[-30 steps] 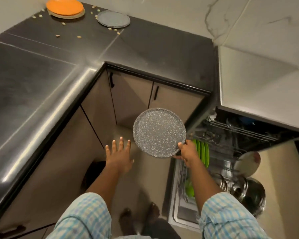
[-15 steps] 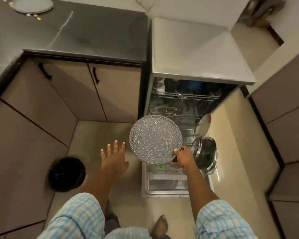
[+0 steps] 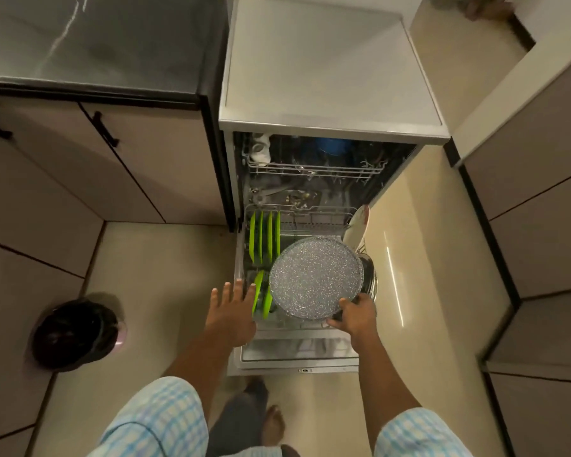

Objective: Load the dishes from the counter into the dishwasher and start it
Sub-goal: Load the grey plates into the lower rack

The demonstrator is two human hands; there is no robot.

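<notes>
Your right hand (image 3: 355,316) pinches the round speckled grey plate (image 3: 315,277) by its near rim, above the open dishwasher's lower rack (image 3: 310,214), beside upright green plates (image 3: 264,237). Your left hand (image 3: 233,310) hovers, fingers spread.

plate (image 3: 315,277): grey, finely speckled white all over
racked plates (image 3: 264,237): bright lime green
sleeves (image 3: 159,420): pale blue and white check
desk (image 3: 96,44): glossy dark grey
dishwasher top (image 3: 327,61): white
floor (image 3: 165,265): cream
bin (image 3: 76,334): black
cabinet doors (image 3: 165,166): taupe, black handles

Blue-white chk sleeves (image 3: 152,420); dark trousers (image 3: 239,418); barefoot
</notes>
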